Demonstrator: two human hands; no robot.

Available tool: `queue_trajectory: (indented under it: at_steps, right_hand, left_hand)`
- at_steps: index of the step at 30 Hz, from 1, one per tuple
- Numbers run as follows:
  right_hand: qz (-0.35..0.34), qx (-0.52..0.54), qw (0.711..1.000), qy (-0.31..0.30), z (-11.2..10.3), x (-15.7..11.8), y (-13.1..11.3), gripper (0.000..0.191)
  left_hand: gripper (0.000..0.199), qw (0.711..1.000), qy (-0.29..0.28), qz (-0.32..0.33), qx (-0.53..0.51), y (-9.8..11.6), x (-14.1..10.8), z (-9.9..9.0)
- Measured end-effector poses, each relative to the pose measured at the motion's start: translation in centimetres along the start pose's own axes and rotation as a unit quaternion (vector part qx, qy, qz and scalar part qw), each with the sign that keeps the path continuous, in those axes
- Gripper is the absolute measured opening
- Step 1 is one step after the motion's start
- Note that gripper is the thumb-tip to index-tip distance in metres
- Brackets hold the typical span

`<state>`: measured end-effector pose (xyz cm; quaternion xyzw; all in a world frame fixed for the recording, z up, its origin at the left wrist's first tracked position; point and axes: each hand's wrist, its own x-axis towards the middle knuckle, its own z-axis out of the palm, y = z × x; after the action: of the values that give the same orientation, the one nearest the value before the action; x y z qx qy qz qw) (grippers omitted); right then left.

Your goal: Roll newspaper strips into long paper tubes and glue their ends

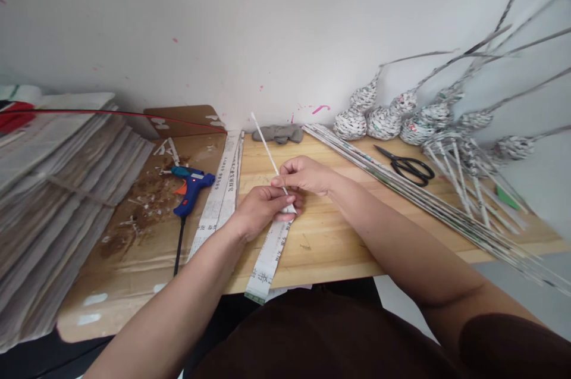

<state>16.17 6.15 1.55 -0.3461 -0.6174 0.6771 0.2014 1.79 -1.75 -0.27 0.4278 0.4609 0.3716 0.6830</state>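
A newspaper strip, partly rolled into a thin white tube, lies at a slant between my hands. Its flat end hangs toward me over the table's front edge, while the rolled end points up toward the wall. My left hand is closed on the strip where flat paper turns into tube. Just above it, my right hand pinches the tube between thumb and fingers. Left of my hands lie more flat newspaper strips.
A blue glue gun rests on stained cardboard, beside a tall newspaper stack. On the right are long paper rods, black scissors and several woven paper gourds. A grey cloth lies by the wall.
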Motion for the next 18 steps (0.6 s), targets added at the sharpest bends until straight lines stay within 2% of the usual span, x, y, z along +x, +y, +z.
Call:
queue_trajectory:
  at_steps: [6, 12, 18]
  right_hand:
    - [0.008, -0.005, 1.000, -0.009, -0.1, 0.1, 0.2, 0.041]
    - [0.004, -0.006, 0.997, -0.071, -0.9, -0.1, -0.1, 0.034]
    - [-0.025, -0.001, 0.998, -0.065, -1.5, 0.1, 0.4, 0.030]
  left_hand:
    - [0.030, 1.000, -0.013, 0.001, 0.000, 0.2, -0.2, 0.2]
    - [0.029, 1.000, -0.010, 0.003, -0.006, 0.0, -0.2, 0.1]
    - [0.039, 0.996, -0.071, -0.009, -0.057, 0.2, -0.3, -0.2]
